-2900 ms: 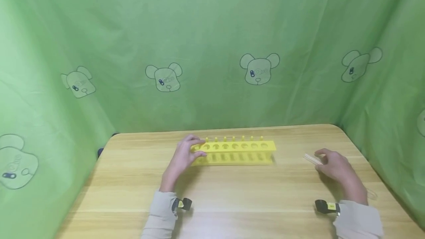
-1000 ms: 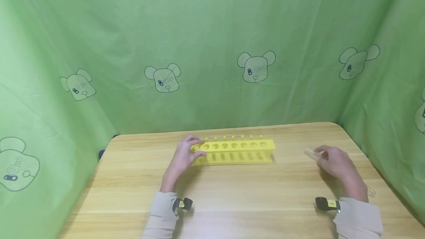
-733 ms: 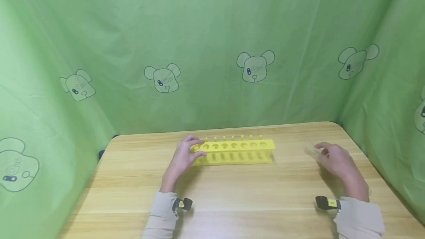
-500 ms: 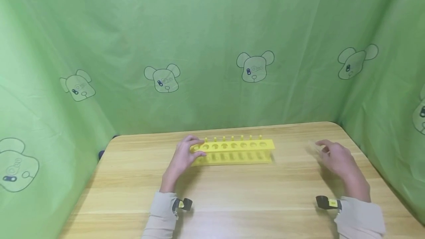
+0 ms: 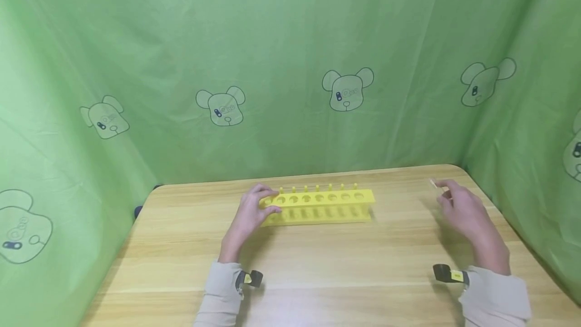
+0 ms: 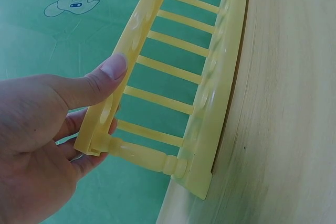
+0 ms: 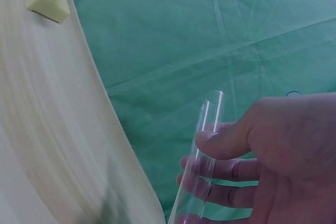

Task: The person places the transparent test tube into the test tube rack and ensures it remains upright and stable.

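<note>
A yellow test tube rack (image 5: pixel 317 197) stands on the wooden table, its row of round holes facing up and a row of pegs along the back. My left hand (image 5: pixel 247 212) grips the rack's left end. In the left wrist view the thumb of that left hand (image 6: pixel 42 129) presses on the top plate, with fingers curled behind it. Off to the rack's right, my right hand (image 5: pixel 465 213) holds a clear test tube, raised over the table. In the right wrist view this test tube (image 7: pixel 211 109) is tilted, open end up, pinched between thumb and fingers.
Green curtains (image 5: pixel 281 130) printed with bear heads close in the back and sides of the table (image 5: pixel 336 271). Each wrist wears a small black camera, such as the right wrist camera (image 5: pixel 447 273).
My right hand has risen and moved slightly away, turning the test tube more upright. A clear object seen earlier beside the right wrist is now out of sight. The left hand stays on the rack.
</note>
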Demonstrator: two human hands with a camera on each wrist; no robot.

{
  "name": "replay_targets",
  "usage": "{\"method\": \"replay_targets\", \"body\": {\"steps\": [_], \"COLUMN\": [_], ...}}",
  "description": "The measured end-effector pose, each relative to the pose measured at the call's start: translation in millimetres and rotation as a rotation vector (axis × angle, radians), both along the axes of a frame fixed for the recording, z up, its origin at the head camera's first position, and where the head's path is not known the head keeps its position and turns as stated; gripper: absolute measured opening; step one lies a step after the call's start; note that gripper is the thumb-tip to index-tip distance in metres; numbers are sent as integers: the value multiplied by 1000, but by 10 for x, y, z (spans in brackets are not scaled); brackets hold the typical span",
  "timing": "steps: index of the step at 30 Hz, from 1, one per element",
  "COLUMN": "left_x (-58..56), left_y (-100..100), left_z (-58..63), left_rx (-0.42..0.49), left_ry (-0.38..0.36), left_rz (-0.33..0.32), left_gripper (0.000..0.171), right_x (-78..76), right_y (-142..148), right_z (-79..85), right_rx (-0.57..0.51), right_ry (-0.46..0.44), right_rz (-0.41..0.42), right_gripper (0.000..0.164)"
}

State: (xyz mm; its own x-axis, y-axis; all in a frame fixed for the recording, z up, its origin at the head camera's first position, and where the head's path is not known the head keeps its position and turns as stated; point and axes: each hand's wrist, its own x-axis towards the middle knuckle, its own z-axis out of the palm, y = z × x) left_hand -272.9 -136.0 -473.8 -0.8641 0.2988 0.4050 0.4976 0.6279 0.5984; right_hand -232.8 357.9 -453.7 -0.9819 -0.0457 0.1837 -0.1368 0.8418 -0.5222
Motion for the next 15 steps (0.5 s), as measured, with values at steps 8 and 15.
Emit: {"method": "replay_targets", "body": {"steps": [8,15], "left_x": [10,0], "left_y": [8,3], "left_z": [9,-2], "left_rx": [-5,1], "left_ry": [-3,1], "left_rz": [0,1], "left_gripper": [44,45], "right_x": [22,26], "right_y": [-46,-85], "right_z": [63,133], "right_rx": [0,-7], "right_ry": [52,81], "right_rz": [-25,-25], "right_gripper": [38,38]}}
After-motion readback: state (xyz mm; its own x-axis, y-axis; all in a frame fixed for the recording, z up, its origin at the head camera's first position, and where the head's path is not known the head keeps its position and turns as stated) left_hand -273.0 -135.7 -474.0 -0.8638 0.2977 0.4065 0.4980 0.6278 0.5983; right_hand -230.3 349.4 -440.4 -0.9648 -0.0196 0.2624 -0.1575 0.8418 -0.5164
